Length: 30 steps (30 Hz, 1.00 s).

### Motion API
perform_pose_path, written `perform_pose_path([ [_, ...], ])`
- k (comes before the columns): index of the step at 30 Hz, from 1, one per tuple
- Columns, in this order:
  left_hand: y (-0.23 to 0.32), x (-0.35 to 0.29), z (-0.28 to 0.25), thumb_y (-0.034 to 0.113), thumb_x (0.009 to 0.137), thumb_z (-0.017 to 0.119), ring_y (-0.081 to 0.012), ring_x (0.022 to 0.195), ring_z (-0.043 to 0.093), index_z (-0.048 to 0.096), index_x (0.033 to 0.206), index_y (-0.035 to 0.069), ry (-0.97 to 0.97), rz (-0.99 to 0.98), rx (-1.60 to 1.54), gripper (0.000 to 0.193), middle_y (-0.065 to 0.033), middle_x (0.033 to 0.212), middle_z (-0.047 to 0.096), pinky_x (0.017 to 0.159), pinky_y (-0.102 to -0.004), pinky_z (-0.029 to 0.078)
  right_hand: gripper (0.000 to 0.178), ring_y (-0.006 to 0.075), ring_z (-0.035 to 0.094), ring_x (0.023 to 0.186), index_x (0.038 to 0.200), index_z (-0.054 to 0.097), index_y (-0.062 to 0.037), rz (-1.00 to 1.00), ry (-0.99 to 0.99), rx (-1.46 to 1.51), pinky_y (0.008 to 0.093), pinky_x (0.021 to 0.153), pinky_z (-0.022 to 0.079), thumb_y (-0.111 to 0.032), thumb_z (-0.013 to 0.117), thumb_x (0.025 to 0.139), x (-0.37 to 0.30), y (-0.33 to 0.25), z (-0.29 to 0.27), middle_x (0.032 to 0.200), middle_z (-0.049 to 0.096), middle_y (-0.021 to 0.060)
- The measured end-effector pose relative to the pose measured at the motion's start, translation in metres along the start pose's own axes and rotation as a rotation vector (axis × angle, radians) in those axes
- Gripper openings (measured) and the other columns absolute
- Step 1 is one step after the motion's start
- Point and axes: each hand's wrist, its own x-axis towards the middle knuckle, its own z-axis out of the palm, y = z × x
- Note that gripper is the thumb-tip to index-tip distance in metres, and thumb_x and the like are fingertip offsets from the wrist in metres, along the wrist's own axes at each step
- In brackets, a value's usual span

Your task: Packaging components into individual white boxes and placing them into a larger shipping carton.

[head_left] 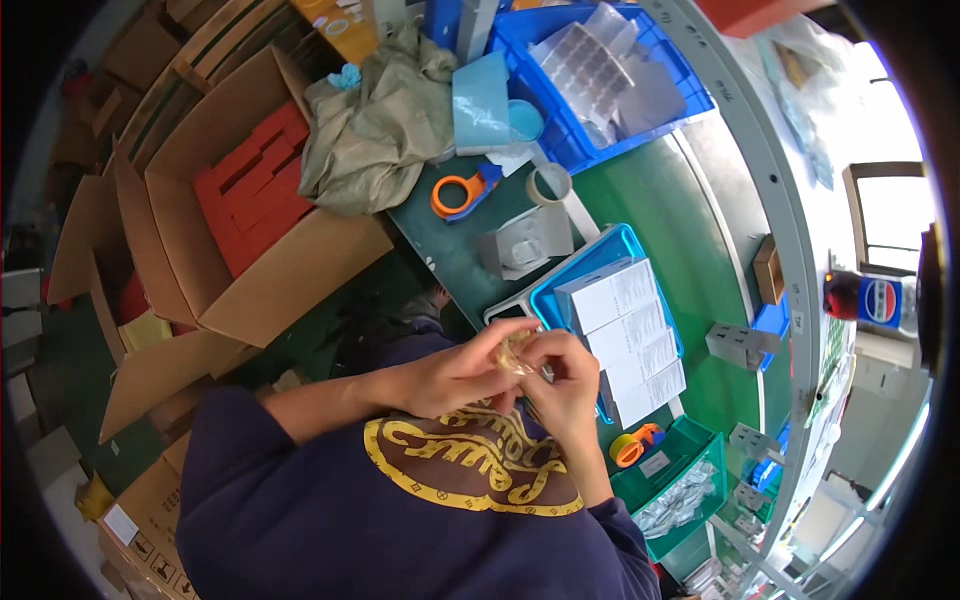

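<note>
Both hands meet in front of my chest around a small, crinkled, see-through yellowish piece [515, 353], which looks like a plastic bag or film; what is inside it I cannot make out. My left hand [455, 378] is closed on it from the left, thumb and fingers pinching. From the right, my right hand [563, 380] pinches its other side with bent fingers. Just beyond the right hand, a blue tray [628, 240] on the bench holds several white boxes [625, 330] in a row.
An open carton [255, 300] with red boxes [255, 190] stands at left, a drab cloth [375, 130] over its edge. On the green bench [655, 215] are an orange tape dispenser [455, 197], an open white box [530, 243], a blue crate [600, 150] and a green bin [715, 440] of clear bags.
</note>
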Motion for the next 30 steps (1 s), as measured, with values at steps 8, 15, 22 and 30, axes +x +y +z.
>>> perform_pose_path([
  [8,0.013,-0.006,-0.057,0.008,0.096,0.054,-0.0204,0.067,0.066,0.057,0.116,0.002,0.416,0.119,0.847,0.021,-0.0154,0.087,0.065,0.059,-0.0329,0.051,0.059,0.0249,0.046,0.13,0.144,0.035,0.0012,0.329,-0.394,0.606,0.0395,0.105,0.042,-0.008,0.063,0.092,0.027,0.0,-0.002,0.148,0.035,0.0182],
  [15,0.039,0.004,-0.069,0.008,0.087,0.067,-0.0269,0.073,0.069,0.062,0.113,0.004,0.351,0.314,1.163,0.026,-0.0152,0.095,0.069,0.062,-0.0347,0.056,0.026,0.0158,0.066,0.093,0.119,0.06,0.0024,0.349,-0.138,0.531,0.0268,0.085,0.055,-0.006,0.061,0.094,0.057,0.041,0.034,0.1,0.07,0.0091],
  [22,0.036,0.015,-0.073,0.007,0.085,0.071,-0.021,0.081,0.063,0.067,0.108,0.002,0.288,0.461,0.865,0.023,-0.01,0.094,0.064,0.073,-0.0306,0.051,0.012,0.0096,0.061,0.073,0.1,0.056,-0.01,0.423,-0.06,1.154,0.0192,0.061,0.049,-0.013,0.065,0.093,0.055,0.055,0.046,0.083,0.065,0.0035],
  [30,0.023,0.041,-0.108,0.005,0.079,0.078,-0.0152,0.075,0.06,0.062,0.089,0.003,0.205,0.454,0.783,0.019,-0.0068,0.081,0.062,0.069,-0.0266,0.049,0.016,0.0038,0.046,0.073,0.101,0.061,-0.0121,0.46,-0.022,1.108,0.0201,0.068,0.038,-0.027,0.056,0.1,0.061,0.063,0.063,0.084,0.054,-0.0055],
])
